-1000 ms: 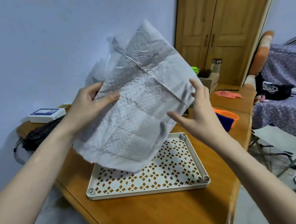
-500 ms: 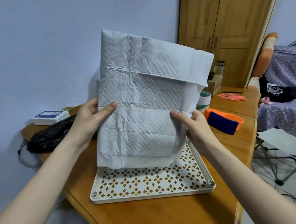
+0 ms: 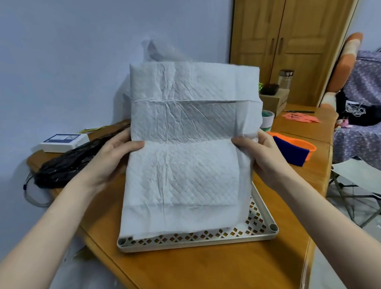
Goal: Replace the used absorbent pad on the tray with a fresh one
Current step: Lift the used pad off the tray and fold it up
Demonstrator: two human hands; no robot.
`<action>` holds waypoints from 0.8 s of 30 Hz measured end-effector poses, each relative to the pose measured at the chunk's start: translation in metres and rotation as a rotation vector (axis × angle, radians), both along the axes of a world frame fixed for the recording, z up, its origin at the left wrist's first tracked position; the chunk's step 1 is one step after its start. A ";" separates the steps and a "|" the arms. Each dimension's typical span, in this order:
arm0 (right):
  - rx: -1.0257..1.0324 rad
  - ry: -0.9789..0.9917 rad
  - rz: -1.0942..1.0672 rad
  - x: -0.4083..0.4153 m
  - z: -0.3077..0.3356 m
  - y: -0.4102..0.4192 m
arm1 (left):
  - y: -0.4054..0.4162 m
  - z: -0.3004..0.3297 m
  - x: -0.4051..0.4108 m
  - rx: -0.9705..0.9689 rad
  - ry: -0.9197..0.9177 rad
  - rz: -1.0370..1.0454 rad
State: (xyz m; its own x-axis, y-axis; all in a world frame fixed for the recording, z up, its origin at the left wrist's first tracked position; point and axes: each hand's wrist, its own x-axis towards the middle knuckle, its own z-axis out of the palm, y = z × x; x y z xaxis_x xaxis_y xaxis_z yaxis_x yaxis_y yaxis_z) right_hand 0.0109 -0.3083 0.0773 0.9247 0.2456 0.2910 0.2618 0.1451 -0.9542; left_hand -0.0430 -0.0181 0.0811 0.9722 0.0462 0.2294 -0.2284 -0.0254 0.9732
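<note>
A white quilted absorbent pad [image 3: 186, 158] hangs upright over the cream perforated tray [image 3: 266, 234], its top part folded forward. Its lower edge rests on or just above the tray's near end. My left hand [image 3: 112, 158] pinches the pad's left edge at mid height. My right hand [image 3: 261, 153] pinches the right edge at the same height. The tray lies on the wooden table [image 3: 215, 270], and most of its grid is hidden behind the pad.
A black plastic bag [image 3: 68, 165] and a white box [image 3: 62, 142] lie at the left. An orange bowl with a blue cloth [image 3: 294, 151], a tape roll [image 3: 267, 119] and a cardboard box [image 3: 274, 101] sit at the right. A wooden wardrobe [image 3: 290, 37] stands behind.
The pad has turned from tilted to upright and square to me, then come down towards the tray. My right hand went from open beside the pad to gripping its right edge.
</note>
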 end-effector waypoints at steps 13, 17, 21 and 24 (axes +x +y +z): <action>-0.425 -0.246 0.181 0.007 0.001 -0.017 | -0.003 -0.004 0.005 -0.027 0.267 -0.105; -0.665 -0.236 0.201 0.005 0.003 -0.022 | -0.017 -0.004 0.004 0.332 0.148 0.043; -0.469 -0.018 0.319 0.006 0.009 -0.025 | -0.018 -0.001 0.004 0.393 0.004 0.108; -0.484 0.022 0.321 0.005 0.013 -0.024 | -0.024 0.006 0.002 0.339 -0.035 0.046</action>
